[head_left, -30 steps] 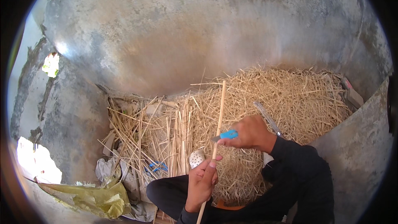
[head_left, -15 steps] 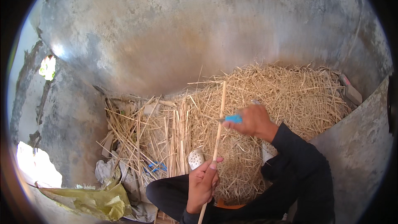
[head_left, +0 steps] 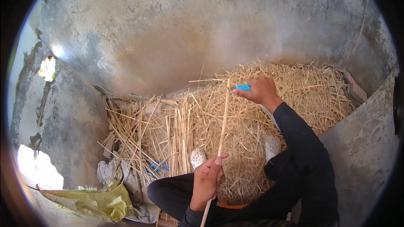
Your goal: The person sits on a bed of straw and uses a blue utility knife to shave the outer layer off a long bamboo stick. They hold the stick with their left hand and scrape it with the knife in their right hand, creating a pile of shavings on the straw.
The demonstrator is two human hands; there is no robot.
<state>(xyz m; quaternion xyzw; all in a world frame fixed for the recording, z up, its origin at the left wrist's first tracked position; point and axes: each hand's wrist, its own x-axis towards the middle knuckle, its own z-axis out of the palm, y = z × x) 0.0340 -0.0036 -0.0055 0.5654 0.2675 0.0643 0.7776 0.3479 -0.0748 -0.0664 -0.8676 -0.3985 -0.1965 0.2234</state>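
A long, pale strip of wood or bamboo (head_left: 224, 124) runs up from my lap, slightly tilted. My left hand (head_left: 207, 180) is closed around its lower part, thumb along the strip. In my right hand (head_left: 261, 91) is a knife with a blue handle (head_left: 243, 87); its short dark blade meets the strip near the far end. The fingers of that hand wrap the handle and hide part of it. Beneath the strip lies a thick heap of pale shavings (head_left: 303, 96).
Several loose strips (head_left: 182, 138) lie left of my feet, in white perforated shoes (head_left: 198, 158). Nearby are a blue item (head_left: 158, 167) and a yellow sheet (head_left: 99, 201). A grey concrete wall (head_left: 189, 29) rises behind; a brick-like block (head_left: 357, 90) sits at the right corner.
My right hand has moved away from me along the strip with the knife, from partway up to near its far end. My left hand keeps its hold, almost unmoved.
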